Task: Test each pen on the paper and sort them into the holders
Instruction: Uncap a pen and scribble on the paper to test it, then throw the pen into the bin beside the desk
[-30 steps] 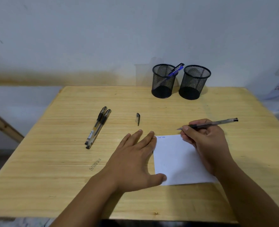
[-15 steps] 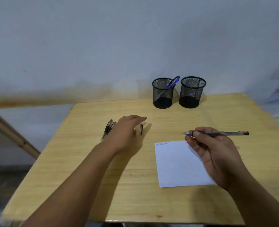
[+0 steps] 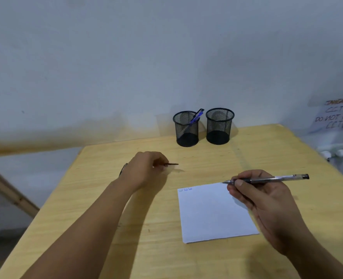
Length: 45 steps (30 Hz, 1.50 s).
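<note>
My right hand (image 3: 267,202) grips an uncapped clear pen (image 3: 271,179), held level just above the far right corner of the white paper (image 3: 213,212), tip pointing left. Small blue scribbles mark the paper's far left corner. My left hand (image 3: 144,168) pinches the dark pen cap (image 3: 173,164) and holds it a little above the wooden table (image 3: 206,158). Behind my left wrist, part of another pen (image 3: 123,169) shows on the table. Two black mesh holders stand at the back: the left holder (image 3: 186,128) has a blue pen (image 3: 196,116) in it, the right holder (image 3: 219,125) looks empty.
A paper notice (image 3: 335,115) hangs on the wall at the right. White plugs and cables (image 3: 341,156) sit beyond the table's right edge. A wooden beam (image 3: 7,190) slants at the left, below the table.
My left hand left the paper, reached forward to the cap and picked it up. My right hand lifted the pen slightly off the paper. My head tilted up.
</note>
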Available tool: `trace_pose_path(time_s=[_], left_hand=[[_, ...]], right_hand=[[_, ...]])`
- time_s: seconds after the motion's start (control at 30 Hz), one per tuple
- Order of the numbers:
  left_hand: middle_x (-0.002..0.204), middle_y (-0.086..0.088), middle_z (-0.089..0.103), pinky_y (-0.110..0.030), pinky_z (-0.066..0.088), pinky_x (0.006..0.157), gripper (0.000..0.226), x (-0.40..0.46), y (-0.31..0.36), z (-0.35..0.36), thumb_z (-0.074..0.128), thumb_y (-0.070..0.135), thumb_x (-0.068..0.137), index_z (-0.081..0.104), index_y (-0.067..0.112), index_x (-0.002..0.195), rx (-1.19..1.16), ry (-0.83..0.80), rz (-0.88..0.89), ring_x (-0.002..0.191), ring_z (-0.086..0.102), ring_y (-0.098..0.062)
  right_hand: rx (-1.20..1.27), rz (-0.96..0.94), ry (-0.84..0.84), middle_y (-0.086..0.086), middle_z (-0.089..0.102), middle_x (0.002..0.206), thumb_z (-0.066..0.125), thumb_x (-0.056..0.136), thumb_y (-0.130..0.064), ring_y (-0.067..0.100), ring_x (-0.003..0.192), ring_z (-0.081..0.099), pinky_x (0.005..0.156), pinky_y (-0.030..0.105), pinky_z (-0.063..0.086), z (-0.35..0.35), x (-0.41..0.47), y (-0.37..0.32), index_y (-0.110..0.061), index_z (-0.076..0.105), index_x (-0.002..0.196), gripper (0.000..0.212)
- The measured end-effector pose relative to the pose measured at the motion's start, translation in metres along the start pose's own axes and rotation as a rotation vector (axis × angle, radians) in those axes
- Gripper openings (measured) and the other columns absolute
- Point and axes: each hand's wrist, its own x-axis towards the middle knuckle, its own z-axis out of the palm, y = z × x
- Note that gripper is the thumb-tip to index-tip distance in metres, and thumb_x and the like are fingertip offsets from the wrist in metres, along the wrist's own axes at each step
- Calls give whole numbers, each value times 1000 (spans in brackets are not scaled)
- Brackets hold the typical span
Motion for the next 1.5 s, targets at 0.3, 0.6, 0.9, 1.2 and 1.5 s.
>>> trace_pose_path(time_s=[0.3, 0.6, 0.9, 1.2, 1.5], left_hand=[[78, 6, 77, -10, 45, 63, 7, -53, 74, -7, 79, 14, 81, 79, 20, 84, -659, 109, -102, 69, 68, 1], [84, -1, 78, -35, 54, 87, 14, -74, 105, 0, 80, 13, 78, 82, 26, 81, -895, 1, -99, 90, 72, -23], [83, -2, 78, -32, 52, 82, 11, -81, 114, 5, 80, 15, 77, 82, 25, 83, -916, -60, -76, 78, 68, -11], [79, 4, 76, -26, 50, 74, 12, -85, 125, 21, 78, 16, 82, 80, 27, 82, -903, -15, -51, 76, 64, -8], [84, 16, 76, -11, 49, 72, 13, -89, 143, 41, 73, 15, 86, 78, 27, 87, -785, 31, -6, 82, 68, 0]], right_hand=[[6, -114, -13, 15, 75, 84, 65, 85, 6, 31, 87, 73, 79, 27, 60, -6, 5, -27, -10, 71, 79, 18], [-109, -217, -27, 13, 76, 81, 72, 79, 5, 27, 77, 74, 74, 31, 61, 3, -5, -39, -6, 65, 86, 15], [-205, -190, -60, 11, 76, 78, 78, 75, -4, 25, 74, 74, 77, 37, 58, 4, -8, -31, -9, 70, 85, 14], [-90, -252, 42, 15, 75, 76, 76, 58, -22, 31, 74, 73, 73, 32, 62, -1, -13, -13, -5, 68, 82, 30], [-88, -263, 100, 14, 76, 79, 77, 69, -21, 30, 78, 73, 79, 45, 58, -16, -17, 2, -16, 73, 79, 12]])
